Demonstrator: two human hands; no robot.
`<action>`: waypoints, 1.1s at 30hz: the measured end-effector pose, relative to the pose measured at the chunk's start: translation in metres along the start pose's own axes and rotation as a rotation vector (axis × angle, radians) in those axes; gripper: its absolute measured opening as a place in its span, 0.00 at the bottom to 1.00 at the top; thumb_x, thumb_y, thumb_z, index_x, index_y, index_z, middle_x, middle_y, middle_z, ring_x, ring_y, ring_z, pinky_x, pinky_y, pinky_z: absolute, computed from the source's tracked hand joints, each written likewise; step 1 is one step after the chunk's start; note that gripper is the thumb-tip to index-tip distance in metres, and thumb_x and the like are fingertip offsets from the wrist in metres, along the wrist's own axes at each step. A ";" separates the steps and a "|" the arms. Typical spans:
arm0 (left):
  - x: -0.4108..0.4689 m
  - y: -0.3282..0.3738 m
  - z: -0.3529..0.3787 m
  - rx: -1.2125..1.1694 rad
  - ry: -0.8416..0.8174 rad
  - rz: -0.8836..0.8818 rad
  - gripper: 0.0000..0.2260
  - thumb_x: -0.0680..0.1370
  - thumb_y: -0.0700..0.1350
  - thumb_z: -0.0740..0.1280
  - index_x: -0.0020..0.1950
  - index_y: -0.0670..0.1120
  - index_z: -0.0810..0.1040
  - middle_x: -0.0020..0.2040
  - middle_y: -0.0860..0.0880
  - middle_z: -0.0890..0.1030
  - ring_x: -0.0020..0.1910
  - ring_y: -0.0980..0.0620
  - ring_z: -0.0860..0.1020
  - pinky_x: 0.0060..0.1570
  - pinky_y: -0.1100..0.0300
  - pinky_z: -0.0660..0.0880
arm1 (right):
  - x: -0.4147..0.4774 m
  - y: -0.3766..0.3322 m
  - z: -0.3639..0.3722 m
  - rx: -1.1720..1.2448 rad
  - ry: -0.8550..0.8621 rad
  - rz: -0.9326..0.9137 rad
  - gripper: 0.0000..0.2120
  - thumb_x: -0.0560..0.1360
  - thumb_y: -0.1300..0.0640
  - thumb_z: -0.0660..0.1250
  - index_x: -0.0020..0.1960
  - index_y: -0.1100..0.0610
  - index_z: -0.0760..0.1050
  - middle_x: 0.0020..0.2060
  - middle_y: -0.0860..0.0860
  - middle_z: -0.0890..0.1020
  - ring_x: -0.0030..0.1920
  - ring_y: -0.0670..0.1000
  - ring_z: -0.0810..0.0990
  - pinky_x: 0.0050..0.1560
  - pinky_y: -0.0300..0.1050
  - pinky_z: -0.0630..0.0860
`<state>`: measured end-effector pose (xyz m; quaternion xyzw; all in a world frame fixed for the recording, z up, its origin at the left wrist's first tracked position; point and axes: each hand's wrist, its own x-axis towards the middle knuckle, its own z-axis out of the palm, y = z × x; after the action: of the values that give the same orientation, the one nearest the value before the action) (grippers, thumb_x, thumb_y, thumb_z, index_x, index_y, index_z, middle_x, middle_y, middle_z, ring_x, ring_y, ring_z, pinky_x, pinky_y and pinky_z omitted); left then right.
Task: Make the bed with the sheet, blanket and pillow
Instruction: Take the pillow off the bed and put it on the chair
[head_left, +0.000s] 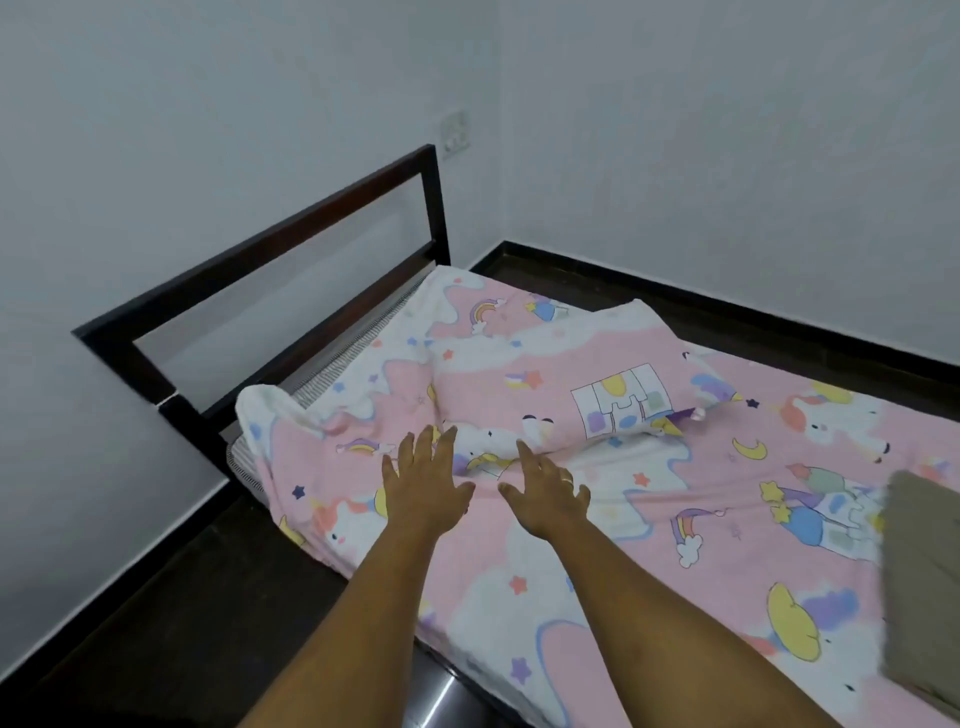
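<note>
A pink sheet (597, 561) with unicorns, rainbows and stars covers the mattress; it is wrinkled near the head end and its near-left corner hangs loose over the mattress corner. A pillow (571, 379) in the same print lies at the head of the bed, just beyond my hands. My left hand (423, 480) and my right hand (545, 493) are side by side with fingers spread flat on the sheet, holding nothing. A folded olive-brown blanket (919, 587) lies on the bed at the right edge of view.
A dark wooden headboard (291, 234) stands against the grey wall at the left. The striped mattress edge (332, 369) shows beside it. Dark floor (171, 613) runs along the near side and behind the bed. A wall switch (455, 131) sits above the headboard.
</note>
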<state>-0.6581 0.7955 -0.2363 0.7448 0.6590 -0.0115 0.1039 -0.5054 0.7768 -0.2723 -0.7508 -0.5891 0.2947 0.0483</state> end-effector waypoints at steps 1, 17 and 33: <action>0.013 -0.001 0.000 -0.009 0.001 0.013 0.32 0.78 0.59 0.60 0.77 0.54 0.49 0.78 0.50 0.51 0.76 0.46 0.49 0.73 0.44 0.50 | 0.012 -0.001 0.000 0.043 -0.004 0.025 0.31 0.80 0.40 0.53 0.77 0.43 0.42 0.76 0.51 0.55 0.75 0.57 0.56 0.71 0.61 0.52; 0.294 0.006 0.077 -0.129 -0.256 0.148 0.30 0.78 0.55 0.63 0.76 0.52 0.55 0.77 0.48 0.54 0.76 0.46 0.50 0.73 0.44 0.53 | 0.239 0.036 0.023 0.911 0.163 0.620 0.36 0.78 0.47 0.63 0.78 0.55 0.48 0.72 0.61 0.63 0.70 0.61 0.65 0.71 0.55 0.61; 0.391 -0.004 0.191 -0.103 -0.432 0.296 0.32 0.78 0.56 0.62 0.77 0.51 0.50 0.78 0.51 0.49 0.77 0.45 0.48 0.73 0.46 0.54 | 0.370 0.088 0.051 1.792 0.622 0.936 0.40 0.54 0.49 0.83 0.60 0.48 0.68 0.53 0.52 0.81 0.47 0.53 0.81 0.54 0.51 0.78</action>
<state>-0.5874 1.1464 -0.4836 0.8073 0.5050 -0.1213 0.2803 -0.4067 1.0743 -0.4933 -0.6355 0.2301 0.4058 0.6152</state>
